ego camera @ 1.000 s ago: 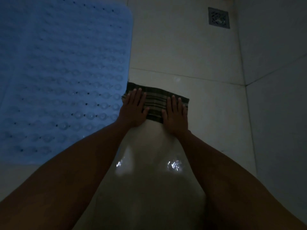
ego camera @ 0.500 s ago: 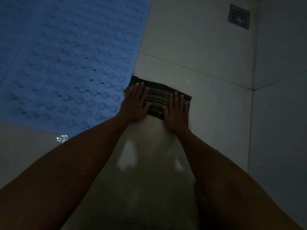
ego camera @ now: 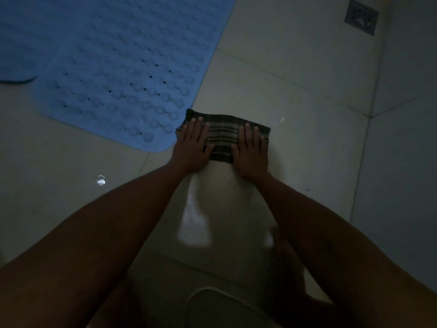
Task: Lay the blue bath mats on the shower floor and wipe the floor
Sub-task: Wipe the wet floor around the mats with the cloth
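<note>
A folded dark striped cloth lies flat on the pale tiled floor. My left hand presses on its left end with straight fingers. My right hand presses on its right end the same way. A blue bath mat with suction bumps and small holes lies flat to the left, its near right corner almost touching the cloth. A second blue mat overlaps it at the far left.
A square metal drain sits at the top right near the tiled wall. Wet reflections shine on the floor between my forearms. A small bright speck lies on the tile to the left.
Both hands have pulled the cloth back toward me along the mat's right edge, down to the mat's near corner. The view swung, showing the second mat at left.
</note>
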